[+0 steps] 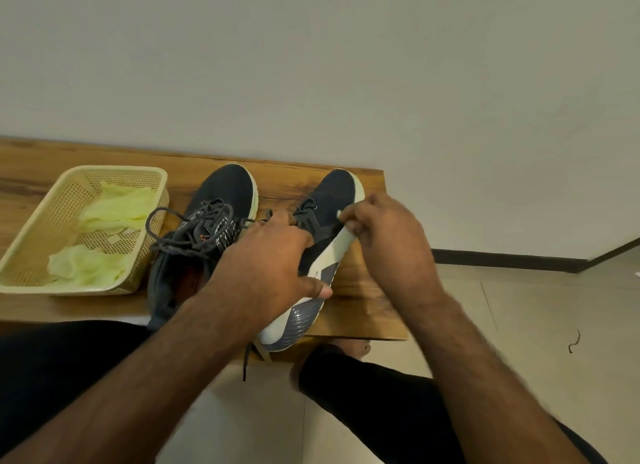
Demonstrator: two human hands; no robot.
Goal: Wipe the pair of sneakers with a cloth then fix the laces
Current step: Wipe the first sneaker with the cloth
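Two dark sneakers with pale soles stand on a wooden bench (360, 290). The left sneaker (221, 193) sits upright, its grey laces (194, 231) lying in loose loops. The right sneaker (334, 190) is tipped onto its side, showing its grey and white sole (294, 325). My left hand (266, 259) grips this sneaker over its top, thumb on the side. My right hand (384, 231) has curled fingers pinching the pale sole edge near the toe. One dark lace end (246, 363) hangs below the bench edge. Two yellow-green cloths (114, 204) lie in a basket.
The cream plastic basket (38, 235) stands on the bench at the left, beside the left sneaker. A plain wall runs behind the bench. My legs in dark trousers and a bare foot (356, 347) are below, on a tiled floor (519, 308).
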